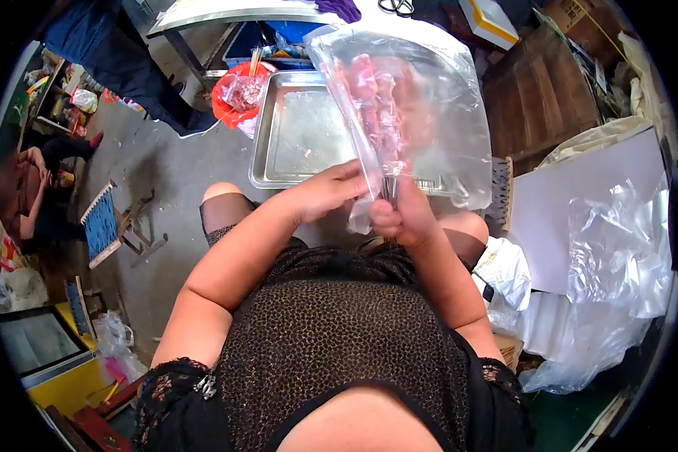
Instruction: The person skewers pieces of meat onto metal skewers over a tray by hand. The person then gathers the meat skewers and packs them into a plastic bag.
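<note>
A large clear plastic bag [456,113] is held up in front of me, over the right part of a metal tray [301,124]. Inside or behind its film are pink meat skewers [377,105], with their thin stick ends gathered low. My right hand [407,211] is closed around those stick ends. On the left, my left hand [331,192] pinches the edge of the bag with fingers close together. Glare on the film hides how many skewers there are.
A red bag [237,102] with sticks and meat stands left of the tray. Behind are a blue crate [241,45] and a white table [264,11]. A small blue-strapped stool [102,222] and a seated person are at left. Plastic sheets [610,264] lie at right.
</note>
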### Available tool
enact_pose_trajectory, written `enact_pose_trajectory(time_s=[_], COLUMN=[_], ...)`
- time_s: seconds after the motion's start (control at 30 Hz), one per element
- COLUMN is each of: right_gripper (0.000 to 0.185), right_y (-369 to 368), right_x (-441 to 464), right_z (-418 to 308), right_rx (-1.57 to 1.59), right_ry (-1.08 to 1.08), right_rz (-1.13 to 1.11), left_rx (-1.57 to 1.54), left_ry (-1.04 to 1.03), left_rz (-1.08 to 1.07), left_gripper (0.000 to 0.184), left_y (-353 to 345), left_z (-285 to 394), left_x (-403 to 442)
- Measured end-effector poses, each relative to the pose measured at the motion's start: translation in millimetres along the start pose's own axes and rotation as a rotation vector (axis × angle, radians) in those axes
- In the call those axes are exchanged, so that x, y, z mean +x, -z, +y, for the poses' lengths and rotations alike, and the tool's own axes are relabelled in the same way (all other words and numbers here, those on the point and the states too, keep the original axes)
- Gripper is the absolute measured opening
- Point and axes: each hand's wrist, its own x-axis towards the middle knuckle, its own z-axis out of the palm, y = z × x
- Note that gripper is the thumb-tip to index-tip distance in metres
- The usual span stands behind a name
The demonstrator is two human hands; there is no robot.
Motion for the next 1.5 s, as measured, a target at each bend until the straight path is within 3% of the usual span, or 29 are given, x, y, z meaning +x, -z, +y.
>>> enact_pose_trajectory(time_s=[0.07,0.1,0.13,0.2,0.23,0.27,0.33,0.37,0.4,0.47,0.5,0.6,0.63,0.67,0.73,0.8,0.87,1.0,1.13,1.33,1.43,1.5], right_gripper=[0.075,0.084,0.084,0.085,0.061,0.061,0.028,0.019,0.019,0.02,0.023,0.026,0.038,0.038,0.049,0.057,0.06,0.061,0.059,0.054,0.056,0.065], right_y=[-5,0,0,-8,-6,-9,-19,-17,-18,-19,-17,-20,-14,-12,-10,-6,6,-1,-12,-26,-20,11], right_x=[-3,0,1,2,2,1,-1,-1,-1,0,-1,-6,-4,-1,5,14,27,39,38,33,25,14], right_z=[-1,-2,1,4,1,1,3,2,4,10,10,8,13,16,20,18,22,20,16,14,15,12], right_rx=[-0.08,-0.103,-0.099,-0.134,-0.179,-0.177,-0.355,-0.339,-0.338,-0.601,-0.695,-0.731,-0.754,-0.751,-0.26,-0.205,0.019,0.214,0.258,0.295,0.256,0.072], right_ry=[-0.065,-0.096,-0.094,-0.146,-0.17,-0.168,-0.019,-0.051,-0.052,0.195,0.206,0.314,0.341,0.344,0.462,0.476,0.484,0.523,0.528,0.521,0.513,0.476], right_rz=[-0.037,-0.274,-0.272,-0.03,-0.123,-0.122,-0.035,-0.064,-0.064,0.044,0.091,0.198,0.23,0.235,0.251,0.179,0.291,0.158,0.123,0.055,-0.059,0.143], left_rx=[0.289,0.403,0.404,0.147,0.097,0.099,0.046,0.027,0.027,-0.026,0.035,0.016,0.027,0.029,-0.066,-0.109,-0.074,-0.041,0.022,0.014,0.02,-0.042], left_ry=[-0.006,0.025,0.029,-0.046,-0.044,-0.041,-0.128,-0.125,-0.125,-0.078,-0.215,-0.289,-0.33,-0.326,-0.247,-0.224,-0.413,-0.427,-0.477,-0.527,-0.516,-0.467], left_rz=[-0.227,-0.246,-0.248,-0.248,-0.215,-0.216,-0.081,-0.009,-0.008,0.037,0.031,-0.011,0.015,0.01,0.008,0.025,0.162,0.174,0.217,0.112,0.243,0.209], left_gripper=[0.043,0.041,0.041,0.038,0.037,0.037,0.037,0.033,0.033,0.034,0.033,0.029,0.024,0.024,0.022,0.018,0.017,0.02,0.019,0.02,0.016,0.013], left_y=[16,15,16,15,11,7,-9,-16,-15,-7,-5,-6,-5,-5,-6,-6,-8,-16,-13,-23,-19,-7], left_z=[-3,3,-1,-11,-14,-15,-2,6,9,19,19,21,19,22,29,25,15,20,18,21,15,12], left_x=[7,6,7,9,10,10,3,0,-1,3,9,11,15,16,15,18,28,22,22,18,22,27])
